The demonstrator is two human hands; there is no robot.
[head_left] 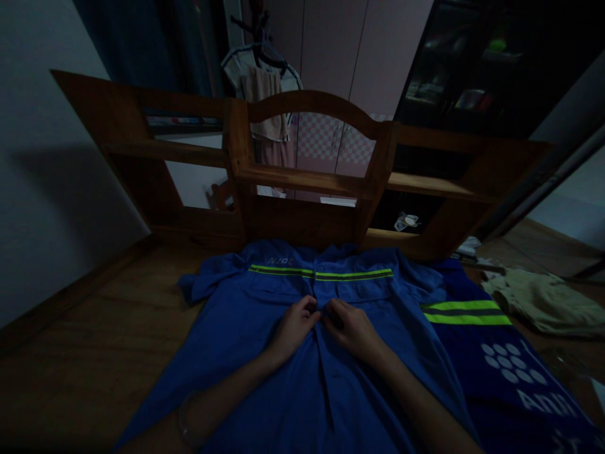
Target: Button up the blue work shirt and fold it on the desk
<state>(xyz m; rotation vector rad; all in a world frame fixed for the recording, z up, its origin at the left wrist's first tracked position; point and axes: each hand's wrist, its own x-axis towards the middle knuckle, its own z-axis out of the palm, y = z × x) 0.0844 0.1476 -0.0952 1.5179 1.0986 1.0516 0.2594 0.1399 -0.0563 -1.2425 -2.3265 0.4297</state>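
A: Status?
B: Left hand (297,321): fingers nearly closed, pinching the short-sleeved blue work shirt (255,321) at its front placket (321,289). Shirt's spread beneath the fingers. Right hand (352,325): same pinch, just beside; any button there is hidden.
A: Risks?
B: Uneven pull could skew the placket. Dark-blue garment (472,353), right of the fingers, might drag along if the sleeve (428,285) over it shifts.
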